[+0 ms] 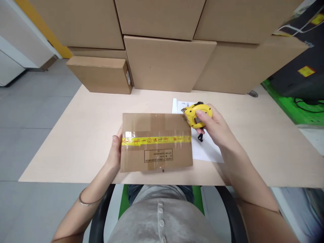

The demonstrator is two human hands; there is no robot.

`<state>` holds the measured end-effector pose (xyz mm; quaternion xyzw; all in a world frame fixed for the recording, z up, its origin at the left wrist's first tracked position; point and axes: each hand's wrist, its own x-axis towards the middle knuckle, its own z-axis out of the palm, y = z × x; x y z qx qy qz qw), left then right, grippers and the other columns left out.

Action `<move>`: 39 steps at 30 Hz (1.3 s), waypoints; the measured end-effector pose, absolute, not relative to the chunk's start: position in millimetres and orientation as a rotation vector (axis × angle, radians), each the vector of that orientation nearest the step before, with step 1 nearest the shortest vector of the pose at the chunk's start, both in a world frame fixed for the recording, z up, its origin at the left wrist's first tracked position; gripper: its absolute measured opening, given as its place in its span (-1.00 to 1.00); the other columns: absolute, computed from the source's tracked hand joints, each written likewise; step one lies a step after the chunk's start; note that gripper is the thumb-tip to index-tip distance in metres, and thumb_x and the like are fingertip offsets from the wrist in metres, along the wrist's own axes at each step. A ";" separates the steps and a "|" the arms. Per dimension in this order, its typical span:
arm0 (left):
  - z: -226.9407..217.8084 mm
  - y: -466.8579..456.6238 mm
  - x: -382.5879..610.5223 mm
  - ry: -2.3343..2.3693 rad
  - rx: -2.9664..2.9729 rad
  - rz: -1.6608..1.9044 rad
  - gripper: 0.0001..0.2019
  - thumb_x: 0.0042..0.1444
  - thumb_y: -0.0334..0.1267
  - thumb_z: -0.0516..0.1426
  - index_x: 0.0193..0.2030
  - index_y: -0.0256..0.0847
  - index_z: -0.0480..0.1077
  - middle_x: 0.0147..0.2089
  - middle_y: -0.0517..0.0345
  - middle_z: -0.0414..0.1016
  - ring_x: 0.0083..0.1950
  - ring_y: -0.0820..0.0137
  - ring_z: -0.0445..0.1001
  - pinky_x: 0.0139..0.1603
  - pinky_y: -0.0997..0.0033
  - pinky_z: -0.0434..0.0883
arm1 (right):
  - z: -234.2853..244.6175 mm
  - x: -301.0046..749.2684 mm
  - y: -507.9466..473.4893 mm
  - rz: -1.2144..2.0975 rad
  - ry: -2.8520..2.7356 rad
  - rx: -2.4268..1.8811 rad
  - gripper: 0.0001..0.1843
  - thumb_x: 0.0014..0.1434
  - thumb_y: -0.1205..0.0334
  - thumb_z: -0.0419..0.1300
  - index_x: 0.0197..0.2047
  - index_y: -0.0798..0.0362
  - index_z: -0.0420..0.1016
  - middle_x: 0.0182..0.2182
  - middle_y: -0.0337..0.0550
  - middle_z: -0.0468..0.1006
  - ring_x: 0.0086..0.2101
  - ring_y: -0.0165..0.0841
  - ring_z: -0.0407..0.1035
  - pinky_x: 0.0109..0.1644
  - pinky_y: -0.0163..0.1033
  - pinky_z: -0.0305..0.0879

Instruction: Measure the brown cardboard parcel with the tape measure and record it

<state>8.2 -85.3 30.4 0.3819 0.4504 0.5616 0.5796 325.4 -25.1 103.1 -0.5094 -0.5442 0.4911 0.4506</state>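
Note:
A cardboard box [159, 123] with a yellow printed tape strip across it is in front of me, near the table's front edge. My left hand [116, 146] grips its left side, thumb along the edge and the other fingers mostly hidden behind. My right hand [214, 126] is closed around a yellow tape measure [200, 114] with a black strap, held at the box's upper right corner. The metal end of the tape points toward that corner; I cannot tell whether it touches. White paper sheets [209, 148] lie on the table, partly under the box and my right hand.
Large cardboard boxes [167, 64] are stacked along the table's back edge. A smaller flat box [101, 76] stands at the back left of the pale table [63, 141]. To the right are a dark case [293, 81] and a green surface [286, 108].

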 end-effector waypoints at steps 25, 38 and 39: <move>28.7 -94.6 37.6 1.047 0.727 1.127 -0.32 0.15 0.05 0.27 0.41 -0.03 0.37 0.21 0.02 0.64 0.31 -0.12 0.55 0.17 0.03 0.57 | 98.1 262.3 -82.7 0.347 -2.197 -1.199 -0.75 0.44 0.01 0.09 -0.22 -0.04 0.40 -0.23 -0.04 0.60 -0.19 -0.13 0.43 -0.10 0.02 0.28; 17.4 -97.9 34.6 1.106 0.678 1.240 -0.39 0.12 0.05 0.28 0.31 -0.05 0.49 0.09 0.08 0.70 0.10 -0.01 0.66 0.00 0.15 0.60 | 26.3 412.3 11.7 0.545 -1.847 -2.276 -0.56 0.29 -0.19 0.18 -0.44 -0.06 0.33 -0.43 0.14 0.61 -0.22 0.12 0.55 -0.11 0.05 0.31; 16.3 -97.1 33.7 1.110 0.689 1.246 -0.40 0.13 0.05 0.28 0.30 -0.05 0.50 0.07 0.08 0.71 0.08 0.00 0.66 -0.01 0.16 0.60 | 20.7 410.3 11.2 0.567 -1.851 -2.256 -0.57 0.28 -0.19 0.20 -0.42 -0.05 0.34 -0.40 0.17 0.62 -0.18 0.15 0.55 -0.07 0.07 0.31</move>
